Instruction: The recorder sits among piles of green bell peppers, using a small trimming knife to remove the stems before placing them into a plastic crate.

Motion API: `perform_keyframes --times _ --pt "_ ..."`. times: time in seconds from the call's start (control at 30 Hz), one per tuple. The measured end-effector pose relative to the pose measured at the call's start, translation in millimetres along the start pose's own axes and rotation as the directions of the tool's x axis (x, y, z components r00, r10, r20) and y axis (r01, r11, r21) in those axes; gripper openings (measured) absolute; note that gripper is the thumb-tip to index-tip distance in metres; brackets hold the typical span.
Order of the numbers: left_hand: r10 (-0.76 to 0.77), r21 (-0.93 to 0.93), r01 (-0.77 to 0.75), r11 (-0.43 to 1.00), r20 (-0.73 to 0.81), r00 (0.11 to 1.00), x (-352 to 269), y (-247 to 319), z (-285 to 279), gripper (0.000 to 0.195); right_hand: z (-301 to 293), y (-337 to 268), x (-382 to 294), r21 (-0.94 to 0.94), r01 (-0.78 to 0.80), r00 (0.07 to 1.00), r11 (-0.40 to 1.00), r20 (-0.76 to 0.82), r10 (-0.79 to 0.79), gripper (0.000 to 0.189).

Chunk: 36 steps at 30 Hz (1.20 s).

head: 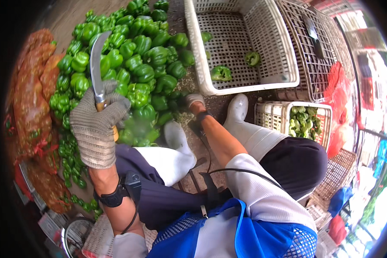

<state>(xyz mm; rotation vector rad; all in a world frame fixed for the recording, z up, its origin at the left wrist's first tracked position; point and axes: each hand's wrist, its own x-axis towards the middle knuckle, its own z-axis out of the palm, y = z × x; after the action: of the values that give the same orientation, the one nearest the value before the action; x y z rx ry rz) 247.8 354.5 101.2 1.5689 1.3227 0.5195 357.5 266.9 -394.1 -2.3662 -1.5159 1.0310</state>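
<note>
My left hand (95, 130), in a striped knit glove, grips the wooden handle of a knife with a curved blade (96, 66). The blade points up and away, over a large heap of green bell peppers (143, 72) on the floor. My right hand (195, 99), also gloved, reaches down to the near right edge of that heap. Its fingers are blurred and partly hidden among the peppers, so whether they hold one is unclear. Inside the big white plastic crate (245, 88) beyond it lie a few green pepper pieces (221, 73).
A small crate of pale green trimmings (304, 122) stands by my right boot (238, 106). Another knife (312, 35) rests on a crate at the far right, near red netting (337, 87). Filled orange mesh sacks (32, 96) line the left. A cable crosses my lap.
</note>
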Motion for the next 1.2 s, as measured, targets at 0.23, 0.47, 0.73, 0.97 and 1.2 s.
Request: perform_keyframes --times 0.23,0.47,0.73,0.97,1.2 --pt "0.064 -0.019 -0.064 0.998 0.016 0.998 27 -29 -20 0.041 -123 -68 -77 -0.053 0.097 0.976 0.994 -0.191 -0.105 0.017" --pt "-0.159 -0.184 0.155 0.971 -0.007 0.987 72 -41 -26 0.055 -278 -147 -82 0.4 0.355 0.782 0.845 -0.622 -0.034 0.033" --pt "0.151 -0.677 -0.039 0.735 0.107 0.983 48 -33 -23 0.039 -414 -209 -239 0.292 0.569 0.522 0.769 -0.85 -0.064 0.035" --pt "0.514 -0.759 -0.087 0.645 0.346 0.785 128 -72 -31 0.027 -424 -167 -270 0.363 0.698 0.593 0.618 -0.777 -0.214 0.045" --pt "0.566 -0.811 0.059 0.582 0.456 0.687 38 -9 48 0.042 -447 -146 -339 0.227 0.55 0.58 0.804 -0.796 -0.172 0.028"
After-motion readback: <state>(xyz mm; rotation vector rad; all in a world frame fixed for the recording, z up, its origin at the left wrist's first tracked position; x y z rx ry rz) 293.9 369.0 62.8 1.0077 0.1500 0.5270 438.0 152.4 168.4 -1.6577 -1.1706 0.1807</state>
